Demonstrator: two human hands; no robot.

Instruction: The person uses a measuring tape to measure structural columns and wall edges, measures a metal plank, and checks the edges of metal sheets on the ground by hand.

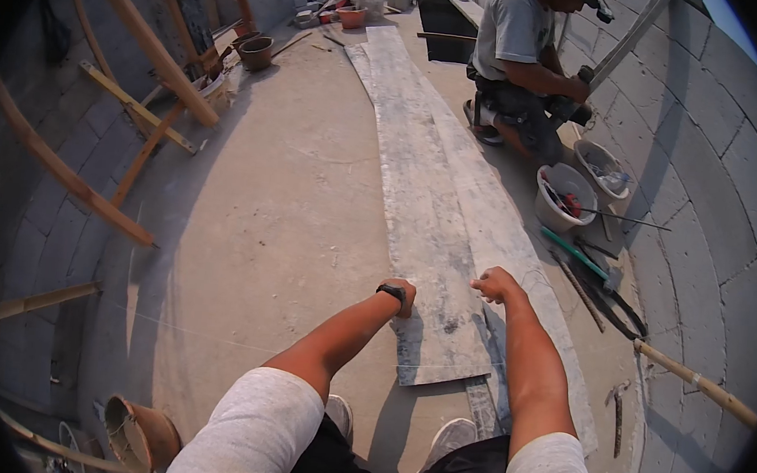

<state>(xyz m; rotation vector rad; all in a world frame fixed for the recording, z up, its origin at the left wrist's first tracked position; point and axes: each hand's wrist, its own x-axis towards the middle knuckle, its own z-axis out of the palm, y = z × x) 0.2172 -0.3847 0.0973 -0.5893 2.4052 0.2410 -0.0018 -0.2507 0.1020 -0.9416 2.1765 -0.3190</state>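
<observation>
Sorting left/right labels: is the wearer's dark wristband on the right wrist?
No: the dark band is worn next to the left hand, and none shows next to the right hand.

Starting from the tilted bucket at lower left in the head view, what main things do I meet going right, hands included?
Tilted bucket, left hand with a black wristband, right hand, green-handled hammer, bamboo pole.

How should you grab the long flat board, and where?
I'd take the board by both long edges near its close end, one hand from each side. It's long, flat and narrow, lying over another board, so the edges look easiest to pinch. The left hand is at one edge, the right hand near the other.
</observation>
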